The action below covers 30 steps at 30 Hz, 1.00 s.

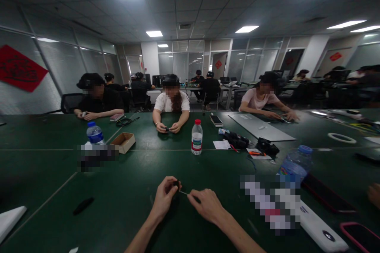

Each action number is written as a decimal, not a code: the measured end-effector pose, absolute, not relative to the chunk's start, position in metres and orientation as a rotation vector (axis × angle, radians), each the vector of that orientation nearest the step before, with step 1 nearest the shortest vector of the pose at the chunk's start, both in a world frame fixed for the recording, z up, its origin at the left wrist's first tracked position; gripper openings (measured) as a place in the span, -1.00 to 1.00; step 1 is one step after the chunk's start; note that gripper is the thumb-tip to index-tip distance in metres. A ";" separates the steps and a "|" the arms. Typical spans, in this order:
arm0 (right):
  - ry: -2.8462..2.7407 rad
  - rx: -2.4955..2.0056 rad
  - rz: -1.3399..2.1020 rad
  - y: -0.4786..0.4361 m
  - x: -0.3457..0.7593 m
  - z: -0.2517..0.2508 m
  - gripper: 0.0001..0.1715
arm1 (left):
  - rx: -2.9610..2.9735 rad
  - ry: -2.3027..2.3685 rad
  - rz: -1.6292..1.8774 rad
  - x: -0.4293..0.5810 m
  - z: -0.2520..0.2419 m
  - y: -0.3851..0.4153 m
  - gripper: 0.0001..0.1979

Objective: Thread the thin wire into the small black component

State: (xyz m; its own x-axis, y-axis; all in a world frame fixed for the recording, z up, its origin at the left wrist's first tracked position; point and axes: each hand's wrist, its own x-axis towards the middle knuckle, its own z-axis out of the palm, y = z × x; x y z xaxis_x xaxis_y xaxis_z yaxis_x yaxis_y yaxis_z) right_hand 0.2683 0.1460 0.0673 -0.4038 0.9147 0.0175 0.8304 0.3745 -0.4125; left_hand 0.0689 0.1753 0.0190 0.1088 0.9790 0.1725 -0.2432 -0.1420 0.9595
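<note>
My left hand point(166, 193) is closed around a small dark object point(177, 184), pinched between thumb and fingers above the green table. My right hand point(206, 203), also closed, pinches a thin pale metal-looking rod point(183, 193) that points left toward the dark object. Whether the rod's tip touches that object I cannot tell. The rod's other end is hidden in my right fingers. A flat black elongated piece point(83, 205) lies on the table to the left of my hands.
A red-capped water bottle point(196, 137) stands ahead of my hands. Left of it are an open cardboard box point(123, 142) and a blue-capped bottle point(95, 133). To the right are a large bottle point(296, 163), a white device point(322, 221) and phones point(329, 193). Several people sit across the table.
</note>
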 end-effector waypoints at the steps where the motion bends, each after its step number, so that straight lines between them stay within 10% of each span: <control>1: -2.391 -1.562 0.497 0.146 0.268 0.068 -0.51 | 1.205 0.862 1.328 0.069 0.019 0.175 -0.75; 30: -1.790 -1.593 0.409 0.172 0.280 0.036 -0.40 | 1.181 0.872 1.219 0.083 0.014 0.164 -0.71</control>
State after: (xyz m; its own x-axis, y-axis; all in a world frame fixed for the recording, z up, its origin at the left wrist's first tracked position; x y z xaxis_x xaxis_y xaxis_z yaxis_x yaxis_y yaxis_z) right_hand 0.2802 0.1717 0.0357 -0.0031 0.9581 0.2865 0.7387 0.1953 -0.6451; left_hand 0.0827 0.1640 0.0143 0.1791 0.9793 0.0947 -0.2263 -0.0527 0.9726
